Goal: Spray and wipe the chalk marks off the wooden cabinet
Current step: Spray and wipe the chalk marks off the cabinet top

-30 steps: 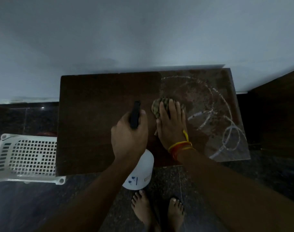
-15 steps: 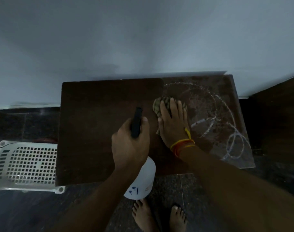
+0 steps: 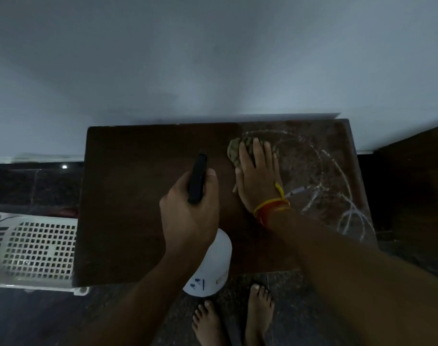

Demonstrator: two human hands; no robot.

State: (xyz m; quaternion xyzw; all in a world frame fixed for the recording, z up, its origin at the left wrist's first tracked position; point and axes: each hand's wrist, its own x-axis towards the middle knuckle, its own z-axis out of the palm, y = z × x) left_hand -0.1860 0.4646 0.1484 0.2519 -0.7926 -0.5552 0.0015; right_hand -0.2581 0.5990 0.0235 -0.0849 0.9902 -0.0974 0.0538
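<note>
The right hand (image 3: 256,176) lies flat on a greenish cloth (image 3: 240,149), its fingers (image 3: 259,152) straight and a little apart, pressing the cloth on the top of the wooden cabinet (image 3: 138,196). The left hand (image 3: 190,216) grips the white spray bottle (image 3: 210,268), its fingers curled around the black sprayer head, and holds it over the near middle of the top. The chalk marks (image 3: 320,186), white loops and circles, cover the right part of the top, which looks wet; the left part is already dark and clean. To wipe well, I think the hand should press evenly and move the cloth to the right over the loops in overlapping strokes, down to the front corner. More spray could help where the chalk is thick.
</note>
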